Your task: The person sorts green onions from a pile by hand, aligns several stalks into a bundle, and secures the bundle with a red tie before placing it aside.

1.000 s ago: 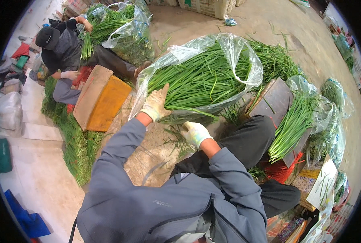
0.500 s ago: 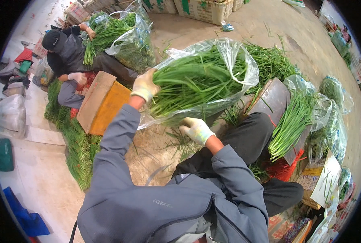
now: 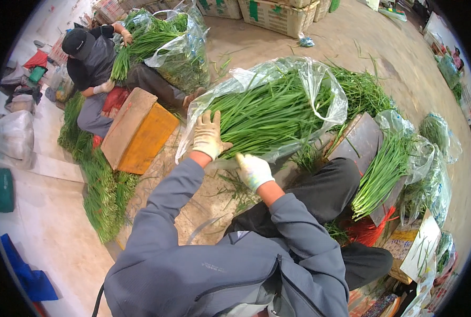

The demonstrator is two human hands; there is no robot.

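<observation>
A large clear plastic bag (image 3: pixel 251 75) full of long garlic chives (image 3: pixel 278 113) lies in front of me, its mouth toward my left. My left hand (image 3: pixel 210 136), in a pale work glove, presses flat on the near end of the chives at the bag's mouth, fingers stretched out. My right hand (image 3: pixel 255 171), gloved too, is closed at the bag's near edge and seems to pinch the plastic; its fingertips are partly hidden. To my right a loose bundle of chives (image 3: pixel 382 174) rests on a grey board (image 3: pixel 361 138).
At the far left another person (image 3: pixel 95 63) sits handling chives beside a second filled bag (image 3: pixel 180 58). An orange-sided box (image 3: pixel 148 140) stands at left, with chives piled (image 3: pixel 106 203) along it. Plastic crates (image 3: pixel 278 18) line the back. More bagged greens (image 3: pixel 433 127) stand at right.
My left hand has come down from the bag's far left edge onto the chive ends. The right hand has risen slightly to the bag's near edge. The bag's mouth stands wider.
</observation>
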